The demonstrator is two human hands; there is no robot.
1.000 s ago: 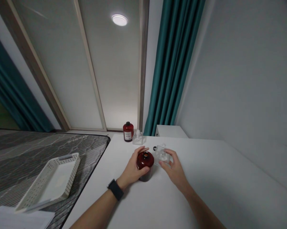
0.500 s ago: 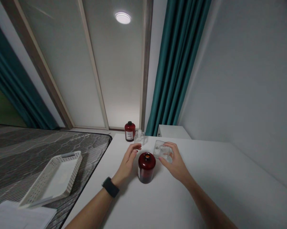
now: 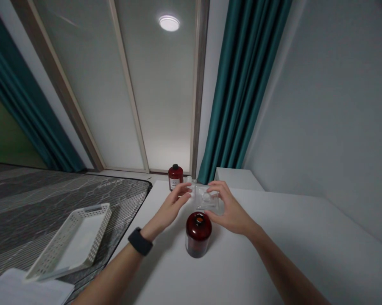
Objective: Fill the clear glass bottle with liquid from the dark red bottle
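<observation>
My right hand (image 3: 229, 212) grips a clear, boxy plastic package (image 3: 201, 198) by its right side, thumb at the near edge and fingers over the far one. What the package contains is too blurred to tell. Just left of it is my left hand (image 3: 169, 208), fingers apart and holding nothing, with a dark watch on the wrist. Between my forearms a dark red, rounded bottle (image 3: 198, 234) stands upright on the white table (image 3: 184, 279), its neck uncapped. Farther back stands a similar red bottle (image 3: 175, 174) with a black cap and a white label. Beside it, a small clear object (image 3: 189, 180) is partly hidden.
Left of the table, a white perforated basket (image 3: 97, 237) and white papers (image 3: 28, 288) lie on a grey patterned surface (image 3: 25, 203). A low white cabinet (image 3: 238, 178) stands behind the table, near the teal curtain (image 3: 248, 93). A grey wall (image 3: 337, 106) rises at the right.
My right hand has moved the clear package left, behind the near bottle and closer to my left hand. The view has shifted slightly.
</observation>
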